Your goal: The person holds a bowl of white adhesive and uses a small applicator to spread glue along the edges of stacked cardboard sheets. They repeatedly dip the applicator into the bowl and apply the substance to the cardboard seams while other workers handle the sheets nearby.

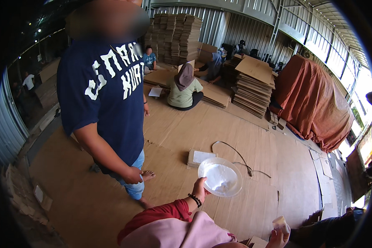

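Observation:
My left hand (201, 189), with a dark bead bracelet at the wrist and a red sleeve behind it, grips the rim of a round translucent plastic bowl (238, 177). White, paste-like stuff (219, 175) lies in the bowl, which is held above the floor in front of me. At the lower edge my right hand (279, 238) is closed around a small beige piece (279, 223); whether it is sponge or card I cannot tell. Part of this hand is cut off by the frame's edge.
A person in a navy shirt (107, 99) stands close at left. Flat cardboard (177, 132) covers the floor. Beyond the bowl lie a small box (200, 157) and a cable (231, 144). Farther back, people sit beside cardboard stacks (254, 82); an orange-brown tarp (314, 101) covers something.

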Available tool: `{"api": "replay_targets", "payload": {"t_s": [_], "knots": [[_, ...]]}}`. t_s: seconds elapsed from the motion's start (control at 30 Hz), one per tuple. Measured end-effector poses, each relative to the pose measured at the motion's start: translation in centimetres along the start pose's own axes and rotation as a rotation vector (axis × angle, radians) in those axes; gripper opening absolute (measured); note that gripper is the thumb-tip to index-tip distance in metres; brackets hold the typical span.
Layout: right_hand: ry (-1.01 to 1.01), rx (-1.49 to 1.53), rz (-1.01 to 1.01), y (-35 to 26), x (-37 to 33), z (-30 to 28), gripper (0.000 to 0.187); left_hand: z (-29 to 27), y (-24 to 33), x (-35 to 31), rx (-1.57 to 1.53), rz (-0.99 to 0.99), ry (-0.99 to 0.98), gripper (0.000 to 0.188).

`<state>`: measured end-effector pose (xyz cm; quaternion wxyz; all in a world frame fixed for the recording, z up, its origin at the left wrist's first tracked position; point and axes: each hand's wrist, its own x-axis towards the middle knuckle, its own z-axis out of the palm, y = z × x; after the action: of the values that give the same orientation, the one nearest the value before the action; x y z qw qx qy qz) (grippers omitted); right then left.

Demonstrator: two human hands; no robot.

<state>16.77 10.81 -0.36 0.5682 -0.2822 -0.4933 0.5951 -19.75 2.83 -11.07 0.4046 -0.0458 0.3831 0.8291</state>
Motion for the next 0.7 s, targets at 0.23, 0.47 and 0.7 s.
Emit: {"api": "replay_targets", "payload": {"t_s": [0.23, 0.47, 0.7], "knots": [[-0.029, -0.095, -0.037, 1.0, -0.9, -3.8, 0.031, -0.9, 1.7, -0.5, -0.126, 0.164, 0.045, 0.038], [-0.015, -0.193, -0.093, 1.2, -2.2, -6.3, 0.031, 0.9, 2.8, -1.3, -0.096, 0.179, -0.021, 0.040], [0.025, -0.283, -0.149, 0.9, -3.9, -6.7, 0.031, 4.2, 2.2, -2.4, -0.085, 0.053, -0.093, 0.042]]}}
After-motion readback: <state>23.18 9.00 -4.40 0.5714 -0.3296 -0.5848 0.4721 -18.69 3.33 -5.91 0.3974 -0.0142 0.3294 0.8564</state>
